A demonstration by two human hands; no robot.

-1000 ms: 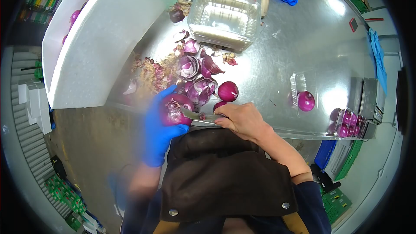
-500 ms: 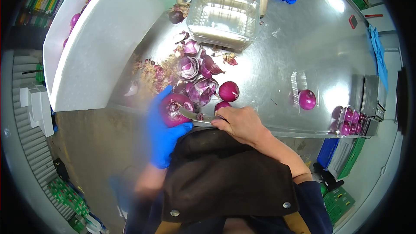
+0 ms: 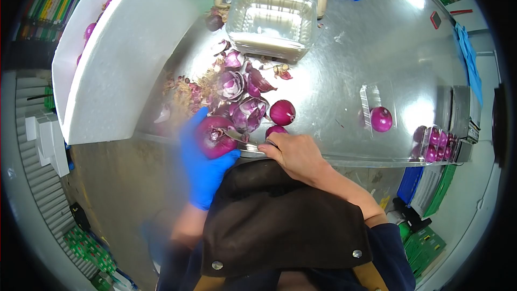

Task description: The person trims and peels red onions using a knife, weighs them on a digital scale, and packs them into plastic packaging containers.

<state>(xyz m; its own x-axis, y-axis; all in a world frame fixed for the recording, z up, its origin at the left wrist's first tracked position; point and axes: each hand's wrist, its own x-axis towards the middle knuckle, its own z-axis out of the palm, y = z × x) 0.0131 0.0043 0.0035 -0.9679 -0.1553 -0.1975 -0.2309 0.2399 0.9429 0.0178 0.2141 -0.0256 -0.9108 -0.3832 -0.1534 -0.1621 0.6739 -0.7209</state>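
While the gloved left hand [image 3: 200, 164] grips a red onion [image 3: 214, 139], peelings [image 3: 232, 85] lie on the bench [image 3: 334, 83] at its one o'clock; at its three o'clock a knife [image 3: 235, 136] touches it, the handle clasped in the right hand [image 3: 296, 155], with packed onions [image 3: 435, 145] well beyond.

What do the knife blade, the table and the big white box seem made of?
Knife blade: metal, probably steel, by its grey glint. Table: smooth metal, likely stainless steel, by its bright reflections. White box: matte, thick-walled, perhaps polystyrene foam, though that's uncertain.
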